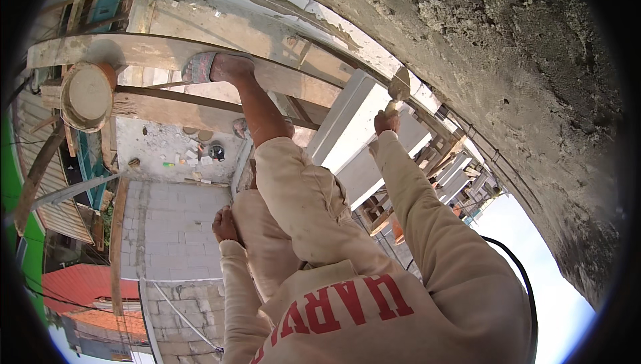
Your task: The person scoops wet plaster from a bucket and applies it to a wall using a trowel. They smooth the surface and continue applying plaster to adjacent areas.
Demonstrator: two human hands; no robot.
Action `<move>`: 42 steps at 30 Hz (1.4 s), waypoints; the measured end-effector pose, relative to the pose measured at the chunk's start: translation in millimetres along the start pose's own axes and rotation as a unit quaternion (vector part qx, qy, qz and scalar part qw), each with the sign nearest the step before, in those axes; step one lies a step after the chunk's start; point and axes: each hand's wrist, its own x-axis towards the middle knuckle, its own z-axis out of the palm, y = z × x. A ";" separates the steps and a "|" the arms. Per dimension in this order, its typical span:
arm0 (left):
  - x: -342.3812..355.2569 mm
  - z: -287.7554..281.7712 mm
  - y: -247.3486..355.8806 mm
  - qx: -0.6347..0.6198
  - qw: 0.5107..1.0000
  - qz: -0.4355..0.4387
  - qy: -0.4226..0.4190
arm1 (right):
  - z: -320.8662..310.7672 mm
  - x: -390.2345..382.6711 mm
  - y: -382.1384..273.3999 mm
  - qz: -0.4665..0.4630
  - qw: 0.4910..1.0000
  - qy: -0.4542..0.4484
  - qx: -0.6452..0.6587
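My right hand [386, 122] is closed around the handle of a trowel [399, 84]. The trowel's blade is close to the rough cement wall [507, 50], and I cannot tell whether it touches. Lower and to the left, my left hand [226, 225] rests beside my bent leg, its fingers loosely parted and nothing seen in them. A round bucket [89, 97] of grey wet mortar stands at the far left on the planks. My sandalled foot [200, 68] is planted on a long wooden plank [150, 50].
Another plank [173, 111] runs alongside, with a drop beneath it. Far below lie a dark round container [216, 151] and scattered debris on a floor. A block wall [177, 224] stands at lower left. White concrete ledges [357, 123] jut out under my right arm.
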 end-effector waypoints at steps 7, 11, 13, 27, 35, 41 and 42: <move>-4.7 17.7 15.0 0.095 0.995 0.027 0.018 | -19.1 2.5 -1.3 -0.065 0.998 -0.002 -0.007; 0.7 16.2 13.7 0.099 0.994 0.034 0.022 | -19.2 64.0 69.7 0.156 0.987 0.030 -0.007; 1.2 19.0 12.5 0.099 0.995 0.026 0.022 | -7.0 62.4 79.2 0.107 0.992 -0.001 0.071; 10.0 26.8 -11.0 0.136 0.989 0.031 0.040 | -31.1 -28.8 16.4 -0.157 0.983 0.023 -0.091; 181.3 -2.5 55.9 0.009 0.999 0.045 0.028 | -53.8 -170.1 -297.5 -0.522 0.843 -0.128 0.003; 219.7 -42.6 219.5 -0.229 0.965 0.110 0.069 | 22.1 -315.4 -569.5 -0.702 0.676 -0.137 -0.174; 200.8 -44.6 243.6 -0.259 0.956 0.124 0.060 | 46.0 -334.7 -606.6 -0.734 0.646 -0.092 -0.187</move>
